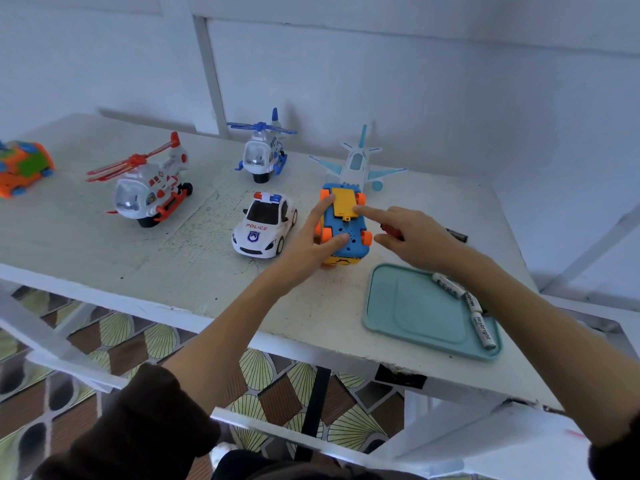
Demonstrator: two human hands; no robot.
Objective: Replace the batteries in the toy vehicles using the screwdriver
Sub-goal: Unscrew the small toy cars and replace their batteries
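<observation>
Both hands' grip spread, left hand (pixel 311 240) and right hand (pixel 412 237) fingertips pressing overturned toy car (pixel 344 233)

Left hand (pixel 308 247): reaches forward from a bare forearm, dark brown sleeve pushed up near the elbow; index finger and thumb extended and spread, fingers mostly straight. Right hand (pixel 412 240): reaches in from the right on a bare forearm, dark cuff at the frame's edge; index finger extended and pointing left, remaining fingers curled under. Both wrists roughly level, hands near each other, not touching.
</observation>
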